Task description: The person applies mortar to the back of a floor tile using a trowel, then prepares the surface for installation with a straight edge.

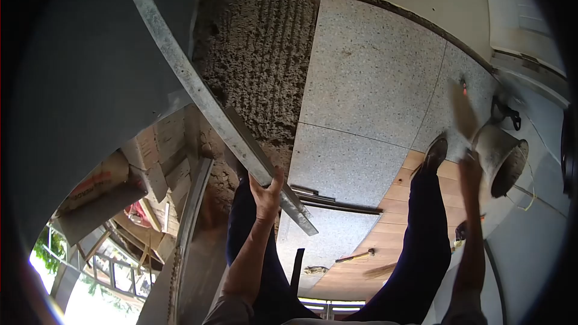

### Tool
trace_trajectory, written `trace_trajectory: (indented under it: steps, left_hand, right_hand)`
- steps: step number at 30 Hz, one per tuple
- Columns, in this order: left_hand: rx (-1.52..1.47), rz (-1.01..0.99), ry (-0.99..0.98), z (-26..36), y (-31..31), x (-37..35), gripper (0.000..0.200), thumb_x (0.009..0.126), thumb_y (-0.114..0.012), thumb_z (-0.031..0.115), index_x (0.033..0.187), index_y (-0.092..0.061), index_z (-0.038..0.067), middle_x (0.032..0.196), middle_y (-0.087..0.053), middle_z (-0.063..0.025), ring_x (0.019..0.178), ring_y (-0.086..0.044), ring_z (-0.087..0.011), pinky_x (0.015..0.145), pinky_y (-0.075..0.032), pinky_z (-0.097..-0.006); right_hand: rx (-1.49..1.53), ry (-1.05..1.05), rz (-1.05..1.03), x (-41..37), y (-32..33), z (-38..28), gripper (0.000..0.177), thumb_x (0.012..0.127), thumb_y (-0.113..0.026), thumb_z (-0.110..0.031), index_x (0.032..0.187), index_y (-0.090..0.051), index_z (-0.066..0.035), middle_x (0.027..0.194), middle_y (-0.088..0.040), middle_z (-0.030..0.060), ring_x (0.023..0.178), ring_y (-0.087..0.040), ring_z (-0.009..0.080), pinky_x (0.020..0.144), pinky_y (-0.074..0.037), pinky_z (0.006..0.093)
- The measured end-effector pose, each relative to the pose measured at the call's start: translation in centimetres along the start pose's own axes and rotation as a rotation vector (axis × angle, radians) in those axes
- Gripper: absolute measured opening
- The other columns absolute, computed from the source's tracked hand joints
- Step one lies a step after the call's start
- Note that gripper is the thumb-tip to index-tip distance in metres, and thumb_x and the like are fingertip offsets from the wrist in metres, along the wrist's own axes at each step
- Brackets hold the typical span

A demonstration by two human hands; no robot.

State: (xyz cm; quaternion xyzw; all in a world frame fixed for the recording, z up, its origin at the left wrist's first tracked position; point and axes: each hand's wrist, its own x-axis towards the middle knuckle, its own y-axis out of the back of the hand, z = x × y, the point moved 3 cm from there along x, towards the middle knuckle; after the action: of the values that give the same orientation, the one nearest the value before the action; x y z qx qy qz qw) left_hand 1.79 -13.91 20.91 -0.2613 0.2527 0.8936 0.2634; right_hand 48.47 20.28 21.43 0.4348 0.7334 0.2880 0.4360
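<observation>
A long grey metal straightedge [201,93] slants across the view. My left hand [265,195] is closed around its lower part. The straightedge's upper part crosses a bed of ridged mortar [259,54]. My right hand [471,165], smeared by motion, is closed on a trowel-like tool [463,111] with a tan, blade-shaped end, also blurred. Just right of that hand is a grey bucket [503,159], its mouth turned to the lower right. Large speckled floor tiles [370,66] lie between the mortar and the bucket.
My shoe [435,151] rests near the edge of the wood-look floor [394,235]. Behind my legs lie a hammer [355,257], a straw broom [380,271] and dark metal strips [343,206]. Cardboard boxes [159,144] stand at left, past a dark wall [102,54].
</observation>
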Motion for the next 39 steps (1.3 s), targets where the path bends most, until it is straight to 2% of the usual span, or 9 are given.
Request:
trace_trajectory:
  steps: [2, 4, 5, 6, 9, 15, 25, 31, 39]
  left_hand:
    - [0.017, -0.015, -0.068, -1.6, 1.3, 0.4, 0.042, 0.084, -0.073, 0.016, 0.118, -0.052, 0.001, 0.1, -0.059, -0.0062, 0.089, -0.056, -0.0181, 0.082, -0.047, -0.0322]
    - [0.016, -0.023, -0.087, -1.6, 1.8, 1.4, 0.043, 0.083, -0.073, 0.015, 0.118, -0.052, 0.0, 0.097, -0.059, -0.0061, 0.087, -0.056, -0.018, 0.08, -0.047, -0.0318]
    - [0.007, -0.014, -0.069, -0.4, 1.9, 1.6, 0.044, 0.083, -0.073, 0.015, 0.118, -0.051, 0.0, 0.097, -0.059, -0.0063, 0.087, -0.056, -0.018, 0.08, -0.047, -0.0317]
    - [-0.006, -0.007, -0.052, 0.3, 1.9, 2.0, 0.045, 0.083, -0.073, 0.015, 0.119, -0.051, -0.001, 0.096, -0.059, -0.0064, 0.086, -0.055, -0.018, 0.079, -0.047, -0.0316]
    - [0.018, -0.017, -0.043, 0.4, 3.0, 3.5, 0.048, 0.081, -0.073, 0.016, 0.119, -0.05, -0.002, 0.095, -0.058, -0.0072, 0.085, -0.054, -0.0185, 0.078, -0.047, -0.032]
    - [0.042, -0.042, -0.025, 0.3, 5.3, 5.9, 0.047, 0.082, -0.074, 0.021, 0.12, -0.055, -0.001, 0.102, -0.061, -0.0078, 0.09, -0.057, -0.0198, 0.085, -0.047, -0.0339]
    - [0.013, -0.033, -0.034, 1.9, 5.9, 7.5, 0.055, 0.081, -0.076, 0.02, 0.122, -0.049, -0.004, 0.096, -0.061, -0.0103, 0.085, -0.058, -0.0204, 0.078, -0.049, -0.0337]
    - [-0.023, -0.091, 0.031, 1.5, 5.8, 8.1, 0.05, 0.086, -0.074, 0.02, 0.128, -0.055, 0.001, 0.117, -0.061, -0.0089, 0.106, -0.057, -0.0212, 0.098, -0.043, -0.0362]
    - [0.037, -0.111, 0.029, 1.9, 4.9, 8.0, 0.052, 0.085, -0.075, 0.024, 0.126, -0.056, 0.0, 0.117, -0.061, -0.0094, 0.106, -0.056, -0.0214, 0.098, -0.043, -0.0365]
  right_hand:
    - [0.293, -0.12, -0.138, 2.9, -8.6, -9.4, 0.035, 0.093, -0.061, -0.016, 0.121, -0.056, 0.004, 0.083, -0.06, 0.0101, 0.075, -0.059, 0.0148, 0.063, -0.049, 0.0329]
    - [0.076, 0.496, -0.106, 5.3, -16.0, -16.8, 0.03, 0.094, -0.062, -0.016, 0.118, -0.058, 0.002, 0.091, -0.062, 0.015, 0.074, -0.063, 0.0208, 0.068, -0.053, 0.0342]
    - [0.212, 0.315, -0.177, 6.0, -18.6, -21.6, 0.021, 0.095, -0.059, -0.012, 0.11, -0.059, 0.002, 0.097, -0.064, 0.017, 0.076, -0.065, 0.0233, 0.068, -0.054, 0.0356]
    - [-0.093, 0.754, 0.016, 7.5, -23.2, -23.0, 0.017, 0.094, -0.06, -0.013, 0.103, -0.06, 0.001, 0.095, -0.066, 0.0189, 0.075, -0.067, 0.0286, 0.066, -0.055, 0.0382]
    - [0.293, 0.227, -0.056, 11.1, -30.6, -31.9, 0.02, 0.092, -0.061, -0.022, 0.099, -0.062, -0.003, 0.087, -0.066, 0.0215, 0.076, -0.068, 0.0369, 0.069, -0.056, 0.0437]
    - [-0.21, 0.911, 0.331, 18.4, -40.3, -43.0, 0.015, 0.085, -0.061, -0.009, 0.072, -0.064, -0.003, 0.078, -0.066, 0.0184, 0.068, -0.066, 0.0309, 0.067, -0.057, 0.0426]
    - [0.345, 0.325, 0.028, 24.9, -46.3, -46.3, 0.03, 0.091, -0.054, -0.013, 0.069, -0.066, 0.001, 0.07, -0.064, 0.0194, 0.07, -0.067, 0.0328, 0.067, -0.057, 0.0443]
    - [0.735, -0.191, -0.086, 24.5, -44.8, -43.1, 0.035, 0.089, -0.059, -0.027, 0.074, -0.066, 0.003, 0.073, -0.066, 0.0219, 0.069, -0.068, 0.034, 0.066, -0.054, 0.0468]
    - [0.802, -0.164, -0.045, 24.2, -42.2, -38.8, 0.03, 0.087, -0.055, -0.025, 0.081, -0.064, 0.003, 0.066, -0.063, 0.0196, 0.054, -0.063, 0.0312, 0.057, -0.051, 0.0457]
